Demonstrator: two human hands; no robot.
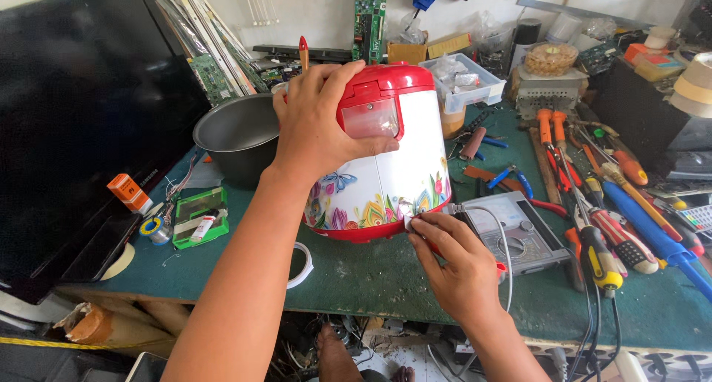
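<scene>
We have the red-and-white rice cooker with floral print (386, 156) tilted on the green workbench mat (386, 278), its base edge resting on the mat. Our left hand (315, 126) is wrapped over the red lid, fingers closed against the top and thumb across the clear front panel. Our right hand (456, 259) pinches a small white connector piece (408, 220) at the lower rim; the fingers are nearly closed on it.

Hazards, as we judge them:
- The cooker balances on its edge. A slack left grip would let it roll toward the grey metal inner pot (241, 133) just beside it.
- The grey cable (504, 241) runs under our right wrist to the grey multimeter (519, 234). A snagged wrist could drag the meter.
- A hard pull on the connector may tear its wire.
- Screwdrivers with red and yellow handles (601, 237) lie near; a sliding cooker could scatter them.
</scene>
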